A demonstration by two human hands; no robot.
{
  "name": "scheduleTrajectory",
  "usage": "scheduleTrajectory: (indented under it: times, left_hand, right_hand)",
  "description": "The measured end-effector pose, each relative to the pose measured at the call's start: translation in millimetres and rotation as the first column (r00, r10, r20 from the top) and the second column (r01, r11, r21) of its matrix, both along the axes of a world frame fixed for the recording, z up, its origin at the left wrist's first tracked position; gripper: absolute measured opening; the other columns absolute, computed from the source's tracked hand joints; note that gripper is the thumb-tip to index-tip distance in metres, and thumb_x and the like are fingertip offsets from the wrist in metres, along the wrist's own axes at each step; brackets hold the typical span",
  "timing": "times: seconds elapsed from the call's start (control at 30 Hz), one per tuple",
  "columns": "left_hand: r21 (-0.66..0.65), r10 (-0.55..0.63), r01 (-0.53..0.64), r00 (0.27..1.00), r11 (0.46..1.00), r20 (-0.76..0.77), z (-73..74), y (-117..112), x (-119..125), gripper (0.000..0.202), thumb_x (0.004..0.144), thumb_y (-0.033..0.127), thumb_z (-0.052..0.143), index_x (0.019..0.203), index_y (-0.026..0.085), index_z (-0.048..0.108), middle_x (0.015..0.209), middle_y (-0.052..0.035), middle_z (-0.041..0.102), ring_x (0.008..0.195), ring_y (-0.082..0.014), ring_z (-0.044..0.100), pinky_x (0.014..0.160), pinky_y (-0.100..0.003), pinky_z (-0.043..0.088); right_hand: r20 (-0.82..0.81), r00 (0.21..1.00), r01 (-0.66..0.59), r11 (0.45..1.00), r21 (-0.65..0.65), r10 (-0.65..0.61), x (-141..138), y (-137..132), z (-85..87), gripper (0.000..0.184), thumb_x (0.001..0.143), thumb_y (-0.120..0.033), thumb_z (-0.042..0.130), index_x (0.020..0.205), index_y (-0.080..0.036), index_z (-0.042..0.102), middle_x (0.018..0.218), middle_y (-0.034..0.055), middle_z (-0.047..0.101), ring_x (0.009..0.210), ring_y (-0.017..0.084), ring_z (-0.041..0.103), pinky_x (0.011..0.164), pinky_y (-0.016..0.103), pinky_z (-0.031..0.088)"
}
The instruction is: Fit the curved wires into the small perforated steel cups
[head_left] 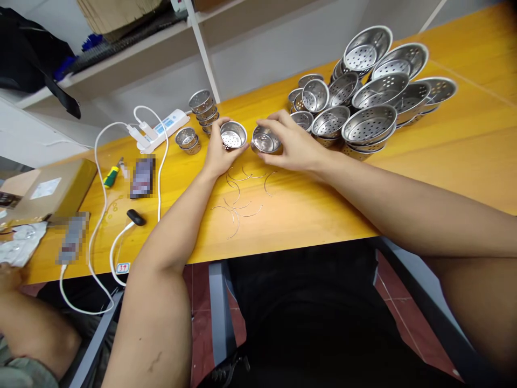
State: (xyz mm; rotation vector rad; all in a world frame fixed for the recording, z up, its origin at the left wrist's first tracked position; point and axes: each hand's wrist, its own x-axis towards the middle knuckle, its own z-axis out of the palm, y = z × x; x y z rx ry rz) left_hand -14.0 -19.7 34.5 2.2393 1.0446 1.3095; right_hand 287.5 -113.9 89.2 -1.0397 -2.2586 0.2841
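Observation:
My left hand [220,148] is closed around a small perforated metal cup [234,136], thumb in front and fingers behind. Beside it, my right hand [286,139] grips a second small metal cup [265,141] by its sides, fingers at the back rim and thumb at the front. The two cups are apart, their mouths tilted up toward me. Several thin curved wires [238,210] lie loose on the yellow table [307,215] just in front of my hands. Behind my left hand rises a stack of small perforated cups [202,105], with a shorter stack [188,140] to its left.
Larger perforated metal bowls [369,126] are piled at right. A power strip [165,129] with white cables, a green-yellow screwdriver [112,175], a blurred phone [142,178] and a cardboard box [56,188] are at left. Another person's arm [32,328] shows at lower left.

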Motion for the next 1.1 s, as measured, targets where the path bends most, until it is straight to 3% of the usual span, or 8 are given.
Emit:
scheduleTrajectory:
  times: [0.23, 0.47, 0.67, 0.77, 0.83, 0.9, 1.0, 1.1]
  left_hand:
    - [-0.035, 0.139, -0.135, 0.981, 0.990, 0.137, -16.2, 29, -23, 0.112, 0.076, 0.094, 0.100, 0.155, 0.036, 0.047, 0.161, -0.0133, 0.067, 0.155, -0.0390, 0.069, 0.144, -0.064, 0.051]
    - [-0.055, 0.099, -0.093, 0.987, 0.994, 0.124, -19.9, 31, -20, 0.108, 0.073, 0.095, 0.102, 0.146, 0.031, 0.055, 0.150, -0.0133, 0.074, 0.143, -0.0374, 0.077, 0.136, -0.064, 0.059]
    - [-0.056, 0.108, -0.101, 0.984, 0.993, 0.140, -19.2, 28, -17, 0.106, 0.075, 0.100, 0.096, 0.146, 0.032, 0.056, 0.148, -0.0126, 0.075, 0.139, -0.0354, 0.079, 0.133, -0.063, 0.061]
    - [-0.063, 0.116, -0.108, 0.983, 0.992, 0.139, -21.0, 29, -19, 0.104, 0.077, 0.098, 0.096, 0.148, 0.033, 0.056, 0.150, -0.0130, 0.074, 0.143, -0.0364, 0.077, 0.136, -0.064, 0.059]
    - [-0.067, 0.114, -0.106, 0.986, 0.992, 0.124, -22.7, 30, -20, 0.102, 0.080, 0.096, 0.096, 0.150, 0.033, 0.056, 0.151, -0.0129, 0.074, 0.148, -0.0374, 0.076, 0.138, -0.065, 0.057]
    - [-0.068, 0.113, -0.105, 0.987, 0.992, 0.115, -24.6, 30, -21, 0.100, 0.082, 0.092, 0.098, 0.152, 0.033, 0.057, 0.152, -0.0123, 0.073, 0.151, -0.0380, 0.075, 0.140, -0.066, 0.056]
    - [-0.063, 0.106, -0.099, 0.988, 0.993, 0.110, -26.8, 31, -20, 0.096, 0.083, 0.085, 0.102, 0.152, 0.034, 0.059, 0.151, -0.0105, 0.073, 0.153, -0.0380, 0.074, 0.141, -0.067, 0.055]
    - [-0.059, 0.088, -0.083, 0.991, 0.995, 0.101, -27.0, 30, -18, 0.093, 0.084, 0.081, 0.103, 0.152, 0.034, 0.060, 0.152, -0.0102, 0.073, 0.153, -0.0378, 0.074, 0.141, -0.067, 0.055]
  right_hand:
    - [0.070, 0.991, -0.109, 0.993, -0.052, 0.113, -12, -6, -5.0, 0.093, 0.106, -0.055, 0.080, 0.190, -0.029, 0.050, 0.175, 0.0227, 0.058, 0.165, 0.054, 0.058, 0.142, 0.076, 0.049]
    - [0.100, 0.994, -0.034, 0.993, -0.116, 0.046, -14, 9, -25.6, 0.081, 0.111, -0.055, 0.069, 0.183, -0.021, 0.057, 0.176, 0.0261, 0.057, 0.166, 0.051, 0.061, 0.144, 0.071, 0.050]
    - [0.073, 0.997, -0.039, 0.999, -0.009, 0.040, -16, -6, 3.3, 0.066, 0.114, -0.052, 0.066, 0.175, -0.027, 0.062, 0.178, 0.0237, 0.057, 0.167, 0.053, 0.054, 0.138, 0.077, 0.049]
    - [0.137, 0.990, -0.048, 0.997, 0.058, 0.039, -13, -20, 26.4, 0.038, 0.113, -0.043, 0.063, 0.145, -0.028, 0.078, 0.152, 0.0190, 0.072, 0.141, 0.046, 0.070, 0.120, 0.068, 0.058]
    - [0.276, 0.950, -0.142, 0.989, -0.031, 0.145, -7, -23, 34.1, 0.019, 0.104, -0.030, 0.067, 0.119, -0.026, 0.079, 0.124, 0.0151, 0.078, 0.109, 0.037, 0.076, 0.095, 0.053, 0.062]
    - [0.414, 0.876, -0.188, 0.966, -0.177, 0.247, -1, -19, 34.2, 0.005, 0.094, -0.025, 0.077, 0.097, -0.027, 0.075, 0.098, 0.0065, 0.079, 0.080, 0.027, 0.069, 0.072, 0.042, 0.050]
    - [0.423, 0.831, -0.234, 0.917, -0.323, 0.361, 2, -13, 26.8, 0.010, 0.093, -0.020, 0.081, 0.091, -0.027, 0.075, 0.085, -0.0003, 0.079, 0.067, 0.020, 0.061, 0.065, 0.037, 0.040]
    - [0.330, 0.838, -0.320, 0.881, -0.348, 0.435, -7, -17, 19.3, 0.006, 0.102, -0.025, 0.081, 0.096, -0.026, 0.080, 0.091, 0.0006, 0.083, 0.075, 0.020, 0.067, 0.071, 0.036, 0.044]
